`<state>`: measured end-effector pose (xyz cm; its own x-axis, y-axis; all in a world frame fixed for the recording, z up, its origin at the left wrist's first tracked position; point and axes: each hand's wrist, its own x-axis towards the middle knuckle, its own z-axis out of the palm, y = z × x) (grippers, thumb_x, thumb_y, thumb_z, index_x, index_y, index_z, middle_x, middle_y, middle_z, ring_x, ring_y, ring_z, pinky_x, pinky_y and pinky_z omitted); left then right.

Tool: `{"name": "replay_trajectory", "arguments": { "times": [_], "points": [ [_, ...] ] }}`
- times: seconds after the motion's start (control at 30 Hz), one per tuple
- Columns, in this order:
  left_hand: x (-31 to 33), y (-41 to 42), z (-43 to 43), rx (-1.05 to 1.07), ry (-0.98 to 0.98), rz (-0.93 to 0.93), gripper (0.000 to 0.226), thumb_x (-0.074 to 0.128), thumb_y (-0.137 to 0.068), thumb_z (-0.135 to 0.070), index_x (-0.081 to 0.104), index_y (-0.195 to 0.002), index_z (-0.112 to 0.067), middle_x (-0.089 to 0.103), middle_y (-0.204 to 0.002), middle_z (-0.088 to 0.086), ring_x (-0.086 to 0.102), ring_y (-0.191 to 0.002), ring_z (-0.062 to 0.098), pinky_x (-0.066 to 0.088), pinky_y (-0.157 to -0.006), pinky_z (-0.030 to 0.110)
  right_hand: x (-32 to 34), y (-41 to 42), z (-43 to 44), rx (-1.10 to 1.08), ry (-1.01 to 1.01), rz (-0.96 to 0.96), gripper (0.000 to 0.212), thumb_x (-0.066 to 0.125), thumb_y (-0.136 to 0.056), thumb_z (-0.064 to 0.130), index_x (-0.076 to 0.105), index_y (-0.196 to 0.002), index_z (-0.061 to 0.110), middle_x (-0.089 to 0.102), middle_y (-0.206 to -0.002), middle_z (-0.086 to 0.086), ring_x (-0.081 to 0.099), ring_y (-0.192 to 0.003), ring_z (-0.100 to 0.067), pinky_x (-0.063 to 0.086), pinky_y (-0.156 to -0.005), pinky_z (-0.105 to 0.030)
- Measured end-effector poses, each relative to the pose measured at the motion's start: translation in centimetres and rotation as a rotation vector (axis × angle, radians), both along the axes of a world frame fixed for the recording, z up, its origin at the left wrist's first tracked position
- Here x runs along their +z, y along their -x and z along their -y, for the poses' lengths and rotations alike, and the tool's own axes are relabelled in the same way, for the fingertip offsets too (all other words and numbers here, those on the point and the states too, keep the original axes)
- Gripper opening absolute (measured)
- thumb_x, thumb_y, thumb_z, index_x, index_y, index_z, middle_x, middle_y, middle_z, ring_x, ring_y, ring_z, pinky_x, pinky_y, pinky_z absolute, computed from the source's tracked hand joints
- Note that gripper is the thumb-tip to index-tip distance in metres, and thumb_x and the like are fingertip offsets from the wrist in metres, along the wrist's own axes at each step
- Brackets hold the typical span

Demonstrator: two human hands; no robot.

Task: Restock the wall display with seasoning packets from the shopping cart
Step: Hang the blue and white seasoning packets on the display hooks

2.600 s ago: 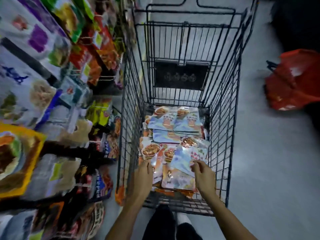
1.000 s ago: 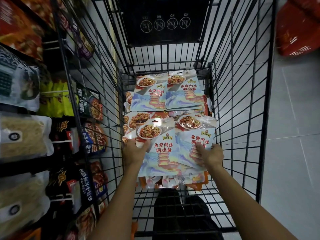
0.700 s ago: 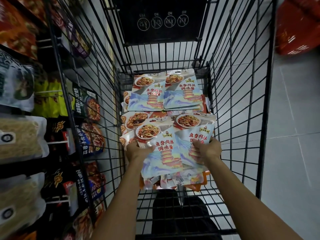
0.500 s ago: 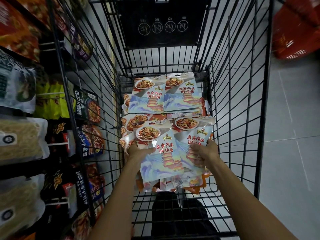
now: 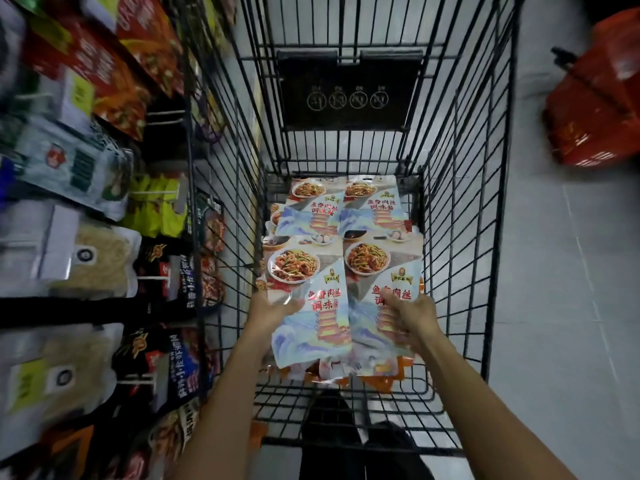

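Note:
A black wire shopping cart (image 5: 460,237) stands in front of me, holding several pale blue seasoning packets with a noodle-dish picture. My left hand (image 5: 273,311) grips the left edge of one packet (image 5: 311,303), lifted off the pile. Beside it, my right hand (image 5: 410,315) grips a second packet (image 5: 381,271) by its lower part. Two more packets (image 5: 341,209) lie flat at the cart's far end, and orange-edged ones (image 5: 346,370) show beneath the lifted pair. The wall display (image 5: 86,237) of hanging bags runs along the left.
The display's pegs carry red, white, yellow-green and black bags close against the cart's left side. A red shopping basket (image 5: 595,98) sits on the grey tiled floor at the upper right. My dark trousers and shoes (image 5: 363,441) show below the cart's near end.
Both hands have raised the two front packets higher off the pile and squared them side by side. The view has tilted up, showing more of the cart's far wall.

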<state>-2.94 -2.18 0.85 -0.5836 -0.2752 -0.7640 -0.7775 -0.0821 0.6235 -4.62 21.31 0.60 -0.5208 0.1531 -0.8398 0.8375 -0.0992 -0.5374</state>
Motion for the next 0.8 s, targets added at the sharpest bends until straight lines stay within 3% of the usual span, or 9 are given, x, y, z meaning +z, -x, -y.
{"name": "replay_trajectory", "arguments": {
  "times": [0.17, 0.23, 0.3, 0.4, 0.47, 0.53, 0.63, 0.7, 0.8],
  "points": [
    [6.4, -2.5, 1.7, 0.080, 0.026, -0.206, 0.021, 0.075, -0.075, 0.002, 0.069, -0.092, -0.007, 0.073, -0.093, 0.009, 0.070, -0.087, 0.028, 0.058, -0.074, 0.039, 6.1, 0.6, -0.2, 0.071, 0.139, -0.134, 0.022, 0.067, -0.086, 0.019, 0.057, -0.075, 0.004, 0.049, -0.061, -0.012, 0.049, -0.056, -0.025, 0.042, -0.045, -0.028],
    [9.4, -3.9, 2.3, 0.128, 0.047, -0.296, 0.025, 0.076, -0.074, 0.000, 0.069, -0.098, -0.004, 0.073, -0.096, 0.010, 0.069, -0.089, 0.028, 0.056, -0.079, 0.040, 9.1, 0.9, 0.0, 0.144, 0.211, -0.192, 0.027, 0.066, -0.087, 0.019, 0.053, -0.066, 0.009, 0.046, -0.057, -0.009, 0.046, -0.053, -0.023, 0.041, -0.045, -0.026],
    [12.9, -5.6, 2.9, 0.177, 0.079, -0.391, 0.029, 0.079, -0.070, -0.007, 0.069, -0.097, -0.003, 0.074, -0.092, 0.008, 0.070, -0.083, 0.021, 0.058, -0.071, 0.034, 12.7, 1.0, 0.5, 0.245, 0.297, -0.251, 0.034, 0.062, -0.090, 0.019, 0.046, -0.060, 0.015, 0.039, -0.049, -0.002, 0.039, -0.040, -0.015, 0.035, -0.040, -0.017],
    [18.4, -8.8, 3.5, 0.226, 0.214, -0.525, 0.012, 0.078, -0.071, -0.008, 0.072, -0.080, -0.012, 0.075, -0.078, -0.001, 0.070, -0.069, 0.009, 0.056, -0.057, 0.023, 18.2, 0.8, 1.4, 0.401, 0.319, -0.401, 0.030, 0.061, -0.090, 0.017, 0.050, -0.063, 0.012, 0.042, -0.047, -0.003, 0.040, -0.036, -0.013, 0.036, -0.037, -0.017],
    [21.8, -11.4, 4.3, 0.301, 0.329, -0.592, 0.015, 0.076, -0.076, -0.006, 0.070, -0.068, -0.017, 0.072, -0.066, -0.008, 0.067, -0.061, 0.004, 0.053, -0.053, 0.020, 21.7, 0.3, 2.2, 0.500, 0.310, -0.516, 0.027, 0.068, -0.083, 0.021, 0.056, -0.064, 0.007, 0.051, -0.048, -0.008, 0.047, -0.037, -0.017, 0.042, -0.037, -0.022],
    [25.3, -14.5, 5.3, 0.372, 0.421, -0.647, 0.029, 0.076, -0.078, -0.011, 0.060, -0.055, -0.005, 0.062, -0.056, -0.003, 0.057, -0.051, 0.010, 0.044, -0.050, 0.021, 24.6, -0.3, 3.5, 0.599, 0.289, -0.603, 0.033, 0.075, -0.070, 0.032, 0.060, -0.061, 0.004, 0.059, -0.051, -0.012, 0.056, -0.041, -0.021, 0.050, -0.040, -0.028],
    [31.2, -19.9, 6.3, 0.428, 0.546, -0.739, 0.045, 0.075, -0.076, -0.028, 0.051, -0.054, 0.004, 0.048, -0.056, 0.006, 0.044, -0.056, 0.011, 0.033, -0.052, 0.023, 28.3, -1.5, 6.3, 0.727, 0.330, -0.646, 0.043, 0.082, -0.056, 0.045, 0.069, -0.066, 0.005, 0.070, -0.069, -0.022, 0.068, -0.060, -0.035, 0.058, -0.055, -0.052],
    [34.9, -23.7, 6.7, 0.504, 0.615, -0.804, 0.041, 0.074, -0.072, -0.033, 0.053, -0.058, 0.000, 0.048, -0.060, 0.007, 0.045, -0.059, 0.014, 0.035, -0.056, 0.025, 30.5, -3.0, 8.6, 0.830, 0.381, -0.666, 0.050, 0.086, -0.050, 0.051, 0.073, -0.071, 0.008, 0.070, -0.074, -0.025, 0.069, -0.068, -0.042, 0.055, -0.064, -0.063],
    [40.0, -29.9, 6.8, 0.654, 0.693, -0.889, 0.037, 0.075, -0.070, -0.030, 0.061, -0.078, 0.004, 0.050, -0.078, 0.013, 0.046, -0.073, 0.022, 0.038, -0.067, 0.037, 34.2, -6.1, 12.5, 0.960, 0.480, -0.714, 0.060, 0.088, -0.046, 0.053, 0.073, -0.076, 0.003, 0.070, -0.076, -0.026, 0.068, -0.068, -0.045, 0.052, -0.062, -0.068]
  ]
}}
